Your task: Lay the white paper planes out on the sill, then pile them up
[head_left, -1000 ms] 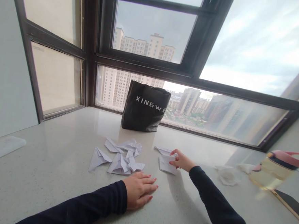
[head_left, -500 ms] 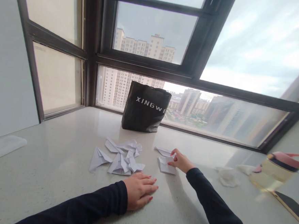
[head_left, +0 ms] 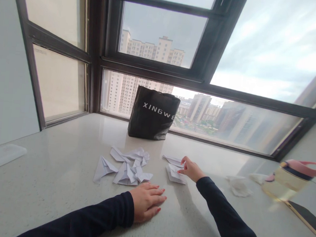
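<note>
Folded paper (head_left: 172, 175) lying on counter (head_left: 62, 176), right of paper pile (head_left: 127, 173). Right hand (head_left: 192, 170) touching its edge (pinching or only resting: can't tell). Left hand (head_left: 147, 203) lying flat, gripping nothing. Light touch risking slip; neighbouring paper (head_left: 172, 160) risking snag.

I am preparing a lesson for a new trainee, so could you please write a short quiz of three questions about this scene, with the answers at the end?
1. True or false: the left hand lies on the counter.

2. Which thing do the fingers of the right hand touch?
a) the bag
b) a folded paper
c) the window

3. Fill in the missing word: the bottle on the right has a ____ lid.

Key: 1. True. 2. b. 3. pink.
</note>
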`<state>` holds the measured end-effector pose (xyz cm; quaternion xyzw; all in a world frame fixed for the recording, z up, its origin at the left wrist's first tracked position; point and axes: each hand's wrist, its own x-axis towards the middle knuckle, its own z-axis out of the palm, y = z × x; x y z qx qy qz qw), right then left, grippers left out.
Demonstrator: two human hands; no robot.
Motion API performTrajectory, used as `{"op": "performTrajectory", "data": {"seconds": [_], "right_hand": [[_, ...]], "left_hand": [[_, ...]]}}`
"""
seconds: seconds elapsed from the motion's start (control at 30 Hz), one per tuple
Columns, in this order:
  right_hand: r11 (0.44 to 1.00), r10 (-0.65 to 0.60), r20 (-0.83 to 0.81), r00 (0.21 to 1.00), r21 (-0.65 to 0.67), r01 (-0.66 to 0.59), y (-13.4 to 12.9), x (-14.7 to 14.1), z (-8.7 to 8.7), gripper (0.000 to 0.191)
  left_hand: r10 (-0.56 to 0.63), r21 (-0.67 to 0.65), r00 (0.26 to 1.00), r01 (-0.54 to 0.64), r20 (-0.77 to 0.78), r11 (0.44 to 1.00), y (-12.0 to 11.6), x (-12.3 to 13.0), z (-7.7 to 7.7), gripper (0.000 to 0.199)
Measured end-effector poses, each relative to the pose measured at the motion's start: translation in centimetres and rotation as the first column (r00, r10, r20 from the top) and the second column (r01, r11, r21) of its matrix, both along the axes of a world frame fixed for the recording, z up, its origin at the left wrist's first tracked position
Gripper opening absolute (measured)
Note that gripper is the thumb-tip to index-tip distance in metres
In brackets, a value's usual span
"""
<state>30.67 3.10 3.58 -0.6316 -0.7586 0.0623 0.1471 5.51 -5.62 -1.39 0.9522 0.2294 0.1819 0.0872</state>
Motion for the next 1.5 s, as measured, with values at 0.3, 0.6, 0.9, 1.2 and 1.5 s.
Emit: {"op": "performTrajectory", "data": {"seconds": [0.3,0.6,0.9,1.2,1.5], "right_hand": [[0.974,0.224,0.065,0.972,0.002,-0.225,-1.1,-2.3,1.6,0.024],[0.920,0.337,0.041,0.941,-0.229,-0.320,-1.4,-3.5,0.2,0.055],[0.935,0.316,0.031,0.948,-0.183,-0.305,-1.6,-3.1,0.9,0.081],[0.965,0.144,0.038,0.989,-0.227,-0.132,-0.5,-0.4,-0.1,0.089],[0.950,0.166,-0.101,0.981,-0.249,-0.186,0.3,0.7,-1.7,0.086]], "left_hand": [[-0.003,0.010,1.000,0.004,-0.014,1.000,0.1,0.1,-0.1,0.038],[-0.004,0.021,1.000,0.004,-0.008,1.000,0.0,0.1,0.1,0.038],[0.001,0.026,1.000,-0.001,0.003,1.000,0.0,0.1,0.0,0.038],[-0.004,0.023,1.000,0.004,0.000,1.000,0.0,-0.1,0.1,0.037],[0.000,0.016,1.000,0.000,-0.001,1.000,0.1,0.0,0.0,0.037]]}}
